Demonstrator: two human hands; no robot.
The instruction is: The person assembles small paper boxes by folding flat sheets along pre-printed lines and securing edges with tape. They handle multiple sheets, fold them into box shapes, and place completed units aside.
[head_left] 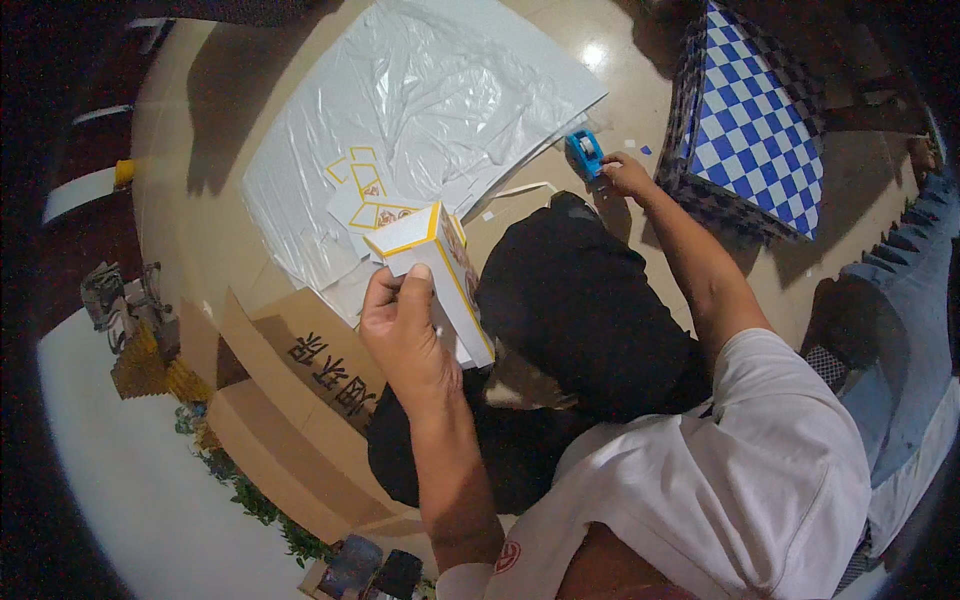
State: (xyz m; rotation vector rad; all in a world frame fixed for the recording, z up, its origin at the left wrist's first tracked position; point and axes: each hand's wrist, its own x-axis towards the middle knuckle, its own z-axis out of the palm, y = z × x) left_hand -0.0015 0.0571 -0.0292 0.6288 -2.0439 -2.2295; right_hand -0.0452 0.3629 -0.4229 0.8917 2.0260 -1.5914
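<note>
A white paper box with yellow edges and a printed side (455, 275) is held upright in my left hand (410, 325), thumb pressed against its near wall. Out to the far right, my right hand (628, 177) reaches to a blue tape dispenser (584, 155) on the floor. Its fingers are closed at the dispenser's near right edge; any tape between them is too small to make out. Just beyond the box lie several flat white card pieces with yellow borders (365, 180), partly hidden by it.
Clear plastic film (420, 90) covers a large white sheet ahead. A brown cardboard box (290, 400) stands at the left. On the right is a stack with a blue-and-white checkered top (755, 130). My black-clad knee (570, 290) rises between my arms.
</note>
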